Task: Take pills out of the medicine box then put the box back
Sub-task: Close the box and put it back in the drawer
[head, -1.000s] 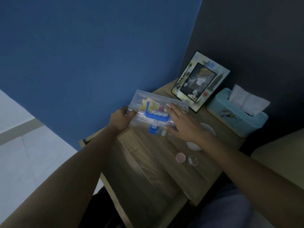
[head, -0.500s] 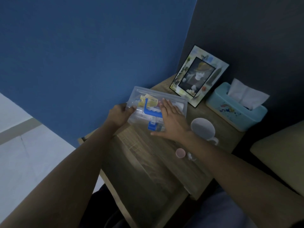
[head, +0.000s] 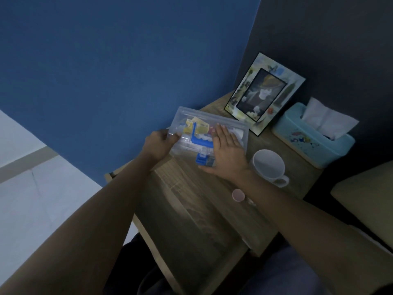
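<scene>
The clear plastic medicine box (head: 192, 119), with a blue handle and blue latch on its lid, sits at the back left of the wooden bedside table (head: 191, 205), against the blue wall. Yellow packets show through the lid. My left hand (head: 158, 143) grips the box's left end. My right hand (head: 226, 151) lies flat on the lid with fingers spread, covering the right half and part of the latch. A small pink cap (head: 238, 195) lies on the table by my right wrist; a small clear piece beside it is mostly hidden by my arm.
A white mug (head: 269, 167) stands just right of my right hand. Behind it are a picture frame (head: 264, 92) leaning on the dark wall and a light blue tissue box (head: 312, 135). A cushion edge (head: 365, 192) is at the far right.
My right hand slid left along the lid toward the latch, uncovering the mug. The left hand kept its grip on the box's end. The view shifted slightly.
</scene>
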{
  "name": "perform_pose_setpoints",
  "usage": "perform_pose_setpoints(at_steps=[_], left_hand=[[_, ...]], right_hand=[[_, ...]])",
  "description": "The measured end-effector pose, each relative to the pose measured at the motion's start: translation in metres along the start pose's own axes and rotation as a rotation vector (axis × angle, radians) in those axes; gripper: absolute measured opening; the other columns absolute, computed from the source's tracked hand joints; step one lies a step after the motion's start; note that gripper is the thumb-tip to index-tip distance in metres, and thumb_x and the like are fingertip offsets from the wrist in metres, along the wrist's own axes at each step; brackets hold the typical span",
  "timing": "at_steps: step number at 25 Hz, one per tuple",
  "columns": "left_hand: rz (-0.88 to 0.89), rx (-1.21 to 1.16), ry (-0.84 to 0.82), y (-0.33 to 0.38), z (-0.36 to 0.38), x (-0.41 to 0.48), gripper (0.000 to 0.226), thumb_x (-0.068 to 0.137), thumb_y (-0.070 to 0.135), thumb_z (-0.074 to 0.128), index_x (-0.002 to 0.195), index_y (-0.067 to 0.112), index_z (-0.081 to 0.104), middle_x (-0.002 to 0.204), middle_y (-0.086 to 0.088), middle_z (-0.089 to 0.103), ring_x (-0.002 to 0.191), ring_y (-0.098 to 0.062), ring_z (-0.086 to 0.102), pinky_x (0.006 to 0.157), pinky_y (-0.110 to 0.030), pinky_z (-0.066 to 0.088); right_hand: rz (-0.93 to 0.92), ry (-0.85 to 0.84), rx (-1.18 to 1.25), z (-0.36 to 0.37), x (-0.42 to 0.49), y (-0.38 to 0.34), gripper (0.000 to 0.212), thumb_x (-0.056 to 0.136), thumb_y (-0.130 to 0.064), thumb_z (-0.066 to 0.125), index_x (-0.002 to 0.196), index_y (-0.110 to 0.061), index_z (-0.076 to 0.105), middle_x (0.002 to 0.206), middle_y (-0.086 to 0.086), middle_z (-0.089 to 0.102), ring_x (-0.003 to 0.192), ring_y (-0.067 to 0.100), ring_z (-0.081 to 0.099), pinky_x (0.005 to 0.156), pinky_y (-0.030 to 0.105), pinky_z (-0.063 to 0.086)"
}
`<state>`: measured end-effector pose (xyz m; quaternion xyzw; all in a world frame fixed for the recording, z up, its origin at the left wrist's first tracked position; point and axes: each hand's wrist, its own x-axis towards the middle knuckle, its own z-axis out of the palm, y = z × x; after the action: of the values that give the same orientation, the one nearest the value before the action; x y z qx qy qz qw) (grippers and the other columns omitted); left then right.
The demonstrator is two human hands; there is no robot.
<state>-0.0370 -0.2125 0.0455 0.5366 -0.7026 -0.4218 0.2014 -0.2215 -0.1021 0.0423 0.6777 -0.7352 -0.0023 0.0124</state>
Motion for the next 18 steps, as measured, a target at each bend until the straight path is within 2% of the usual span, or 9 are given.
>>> perform_pose_setpoints(at_steps=[3, 6, 9, 11, 14, 16, 18], left_hand=[[-0.001, -0.004, 0.007, 0.0, 0.001, 0.001, 0.038, 0.089, 0.048, 0.052, 0.092, 0.015, 0.069, 0.092, -0.008, 0.069, 0.098, -0.028, 0.063, 0.083, -0.034, 0.048], [0.003, 0.014, 0.033, -0.002, 0.005, -0.001, 0.032, 0.089, 0.048, 0.051, 0.088, 0.019, 0.065, 0.081, 0.0, 0.061, 0.095, -0.027, 0.062, 0.075, -0.028, 0.039], [-0.011, 0.022, 0.048, -0.003, 0.007, -0.001, 0.039, 0.09, 0.048, 0.05, 0.101, 0.015, 0.067, 0.088, -0.003, 0.064, 0.101, -0.029, 0.062, 0.079, -0.029, 0.041], [-0.039, -0.001, 0.088, -0.003, 0.012, -0.005, 0.043, 0.089, 0.049, 0.05, 0.111, 0.014, 0.064, 0.101, -0.005, 0.068, 0.105, -0.027, 0.062, 0.081, -0.028, 0.041], [-0.072, -0.195, 0.221, -0.006, 0.034, -0.032, 0.053, 0.088, 0.051, 0.051, 0.128, 0.017, 0.051, 0.115, 0.008, 0.058, 0.102, -0.007, 0.058, 0.079, -0.02, 0.043], [-0.09, -0.289, 0.393, -0.015, 0.057, -0.055, 0.044, 0.086, 0.048, 0.055, 0.118, 0.018, 0.052, 0.111, 0.006, 0.057, 0.092, -0.005, 0.058, 0.07, -0.015, 0.044], [-0.129, -0.31, 0.479, -0.023, 0.074, -0.072, 0.026, 0.085, 0.043, 0.058, 0.1, 0.022, 0.054, 0.098, 0.0, 0.06, 0.083, -0.007, 0.058, 0.067, -0.019, 0.049]], right_hand=[[-0.032, 0.051, 0.047, -0.003, -0.003, 0.005, 0.089, 0.084, -0.06, 0.045, 0.145, -0.002, 0.017, 0.157, 0.019, 0.016, 0.146, 0.03, 0.015, 0.118, 0.04, 0.012], [-0.022, 0.076, 0.093, -0.003, -0.004, 0.004, 0.077, 0.088, -0.047, 0.045, 0.146, -0.003, 0.019, 0.157, 0.017, 0.017, 0.146, 0.028, 0.015, 0.118, 0.038, 0.012], [-0.004, 0.101, 0.143, -0.002, -0.003, 0.003, 0.072, 0.089, -0.043, 0.046, 0.145, -0.005, 0.022, 0.157, 0.014, 0.018, 0.146, 0.025, 0.016, 0.118, 0.037, 0.012], [-0.004, 0.116, 0.16, -0.002, -0.001, 0.004, 0.07, 0.09, -0.042, 0.048, 0.145, -0.006, 0.025, 0.156, 0.013, 0.021, 0.145, 0.025, 0.018, 0.118, 0.037, 0.014], [-0.014, 0.113, 0.168, -0.001, 0.002, 0.008, 0.069, 0.088, -0.044, 0.051, 0.143, -0.007, 0.029, 0.155, 0.011, 0.026, 0.144, 0.024, 0.022, 0.117, 0.036, 0.018], [-0.018, 0.126, 0.17, -0.001, 0.003, 0.01, 0.07, 0.086, -0.046, 0.054, 0.141, -0.007, 0.034, 0.153, 0.011, 0.031, 0.142, 0.025, 0.027, 0.115, 0.036, 0.023], [-0.019, 0.152, 0.184, -0.001, 0.004, 0.012, 0.07, 0.084, -0.047, 0.058, 0.138, -0.007, 0.039, 0.15, 0.012, 0.038, 0.139, 0.026, 0.034, 0.112, 0.036, 0.03]])
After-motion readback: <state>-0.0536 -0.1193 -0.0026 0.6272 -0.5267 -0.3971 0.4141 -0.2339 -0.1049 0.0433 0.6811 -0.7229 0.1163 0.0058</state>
